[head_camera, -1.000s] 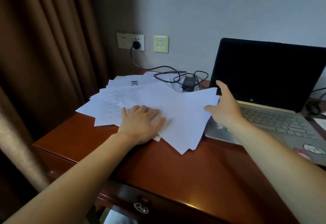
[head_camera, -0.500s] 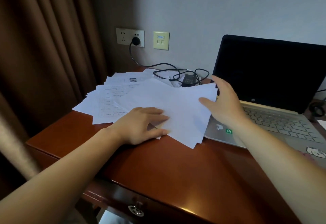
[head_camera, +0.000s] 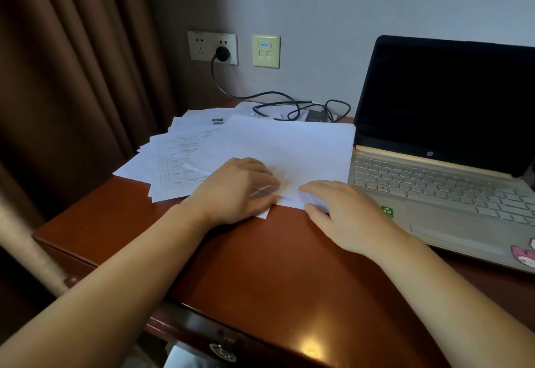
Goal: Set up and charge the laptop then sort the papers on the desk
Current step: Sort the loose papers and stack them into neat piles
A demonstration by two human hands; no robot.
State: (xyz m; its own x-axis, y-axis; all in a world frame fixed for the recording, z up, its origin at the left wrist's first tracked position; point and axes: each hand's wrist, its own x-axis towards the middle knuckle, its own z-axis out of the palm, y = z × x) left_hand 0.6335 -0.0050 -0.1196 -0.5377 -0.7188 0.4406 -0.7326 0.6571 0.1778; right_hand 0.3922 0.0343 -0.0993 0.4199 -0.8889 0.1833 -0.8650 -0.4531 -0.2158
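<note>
Two bare hands are resting at the near edge of the papers (head_camera: 278,147) on the red-brown desk (head_camera: 260,266). The left hand (head_camera: 236,191) is lying flat, fingers straight on the sheets; the right hand (head_camera: 344,217) is touching the stack's near right corner, fingers on top, thumb at the edge, a pinch impossible to confirm. Beside them the open laptop (head_camera: 434,182) is sitting dark, and beyond, the charger cable (head_camera: 278,97) is running to the wall socket (head_camera: 212,47).
</note>
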